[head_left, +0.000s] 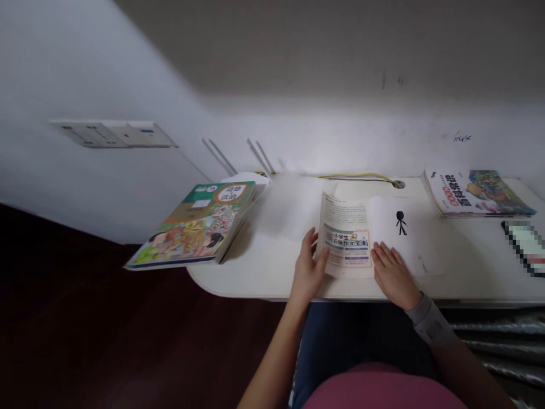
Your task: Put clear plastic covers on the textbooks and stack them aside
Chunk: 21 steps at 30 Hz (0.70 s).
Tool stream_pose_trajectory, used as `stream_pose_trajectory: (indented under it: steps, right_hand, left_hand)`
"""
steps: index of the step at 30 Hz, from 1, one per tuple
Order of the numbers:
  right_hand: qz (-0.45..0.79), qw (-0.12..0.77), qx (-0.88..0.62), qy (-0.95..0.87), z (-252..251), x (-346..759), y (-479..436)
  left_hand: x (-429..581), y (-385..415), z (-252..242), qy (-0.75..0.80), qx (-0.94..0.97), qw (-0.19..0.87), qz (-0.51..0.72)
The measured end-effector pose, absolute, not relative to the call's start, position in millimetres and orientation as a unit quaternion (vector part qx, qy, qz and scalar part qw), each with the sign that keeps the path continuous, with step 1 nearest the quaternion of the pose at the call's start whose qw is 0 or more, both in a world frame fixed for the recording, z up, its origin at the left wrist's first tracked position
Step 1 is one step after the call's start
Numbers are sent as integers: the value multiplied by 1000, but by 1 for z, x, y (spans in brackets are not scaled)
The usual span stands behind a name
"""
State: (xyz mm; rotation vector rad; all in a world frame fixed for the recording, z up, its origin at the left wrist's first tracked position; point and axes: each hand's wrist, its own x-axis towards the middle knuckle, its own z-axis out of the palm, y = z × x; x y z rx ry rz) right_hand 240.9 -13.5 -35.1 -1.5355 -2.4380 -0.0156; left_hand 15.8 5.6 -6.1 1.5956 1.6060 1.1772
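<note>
An open booklet (347,218) lies on the white desk near its front edge. Its left page carries Chinese print and a coloured box; on its white right page (383,216) is a black stick figure (401,222), with a fainter small one lower down. My left hand (310,267) grips the left page's outer edge, thumb on top and fingers partly hidden along the side. That edge lifts and curls a little. My right hand (394,275) rests flat on the white page beside the fold, fingers stretched out and together.
A stack of textbooks (196,224) overhangs the desk's (238,278) rounded left end. Left of the booklet is a blurred pale sheet (289,204). At the right are another book stack (477,193) and a pixelated phone (525,245). A yellow cable (357,175) runs along the wall.
</note>
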Motion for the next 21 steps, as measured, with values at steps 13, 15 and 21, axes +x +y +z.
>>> stream_pose_trajectory:
  steps: [13,15,21]
  right_hand:
    - [351,440,-529,-634,27,250,-6]
    - [397,500,-542,-546,24,260,-10]
    - [456,606,-545,-359,8,322,-19]
  left_hand:
    - [83,-7,-13,369,803,292,365]
    - [77,-3,-24,437,808,234,318]
    - [49,1,-46,512,845,9,153]
